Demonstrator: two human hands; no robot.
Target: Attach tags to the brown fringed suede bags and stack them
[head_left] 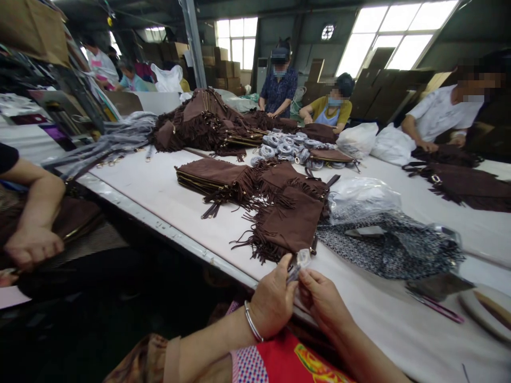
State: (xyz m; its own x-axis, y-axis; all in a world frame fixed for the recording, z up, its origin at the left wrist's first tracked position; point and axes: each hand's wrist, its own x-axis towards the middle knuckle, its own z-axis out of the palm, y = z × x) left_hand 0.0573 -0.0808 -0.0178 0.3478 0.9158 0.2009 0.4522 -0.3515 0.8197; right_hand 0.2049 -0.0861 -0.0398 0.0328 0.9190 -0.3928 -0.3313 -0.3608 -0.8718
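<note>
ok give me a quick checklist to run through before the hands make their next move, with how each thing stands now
1. Small plastic-wrapped piece held: ok, gripped in the left hand.
2. Right hand pinching it too: cannot tell, though its fingertips are right beside it.
3. Wrapped piece fully visible: not ok, the left hand covers part of it.
4. Nearest brown bag lying on the table: ok.
5. Fringe lying neat: not ok, its strands splay out.
6. Co-worker's hand at far left clear of that bag: ok.
</note>
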